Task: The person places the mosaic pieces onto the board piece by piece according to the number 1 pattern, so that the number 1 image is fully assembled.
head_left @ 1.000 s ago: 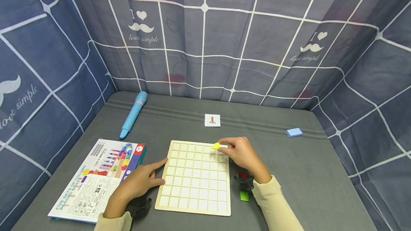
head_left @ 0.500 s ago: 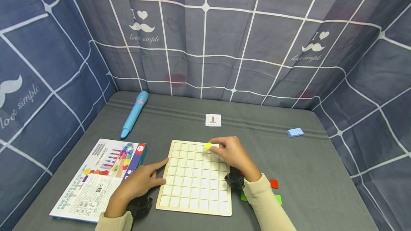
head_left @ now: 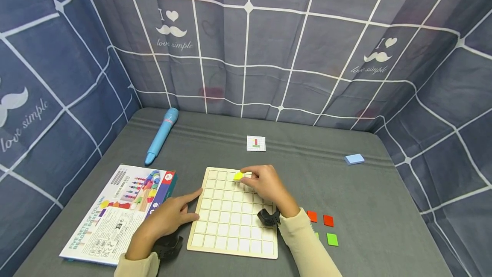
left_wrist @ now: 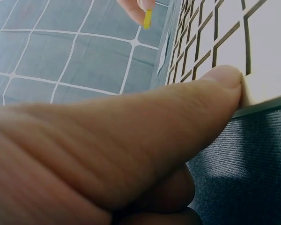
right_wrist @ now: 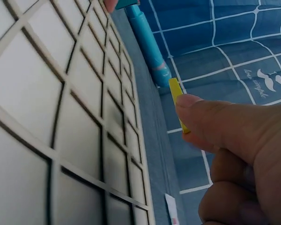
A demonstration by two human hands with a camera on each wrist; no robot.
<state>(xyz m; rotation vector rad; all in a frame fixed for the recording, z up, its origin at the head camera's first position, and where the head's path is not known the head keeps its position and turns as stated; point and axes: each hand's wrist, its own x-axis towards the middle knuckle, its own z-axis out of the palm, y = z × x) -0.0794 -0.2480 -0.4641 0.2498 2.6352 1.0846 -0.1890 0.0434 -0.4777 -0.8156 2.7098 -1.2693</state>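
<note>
R hand (head_left: 266, 183) is pinching a yellow tile (head_left: 238, 176) betw. thumb & index, holding it above the far rows of a wooden grid board (head_left: 234, 218); L hand (head_left: 169, 216), thumb & index spread, is touching the board's L edge. Red tiles (head_left: 328, 220) & green tiles (head_left: 332, 240) are lying to R on the gray-covered bench (head_left: 388, 208), w/ a pattern card (head_left: 256, 143) sitting beyond the board, a lt.-blue block (head_left: 354, 159) far R, a printed box (head_left: 115, 225) at L.

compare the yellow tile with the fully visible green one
The yellow tile is pinched in the right hand; the green tile lies unheld on the table. The yellow tile is above the board; the green tile is right of it. Both are small and flat.
</note>
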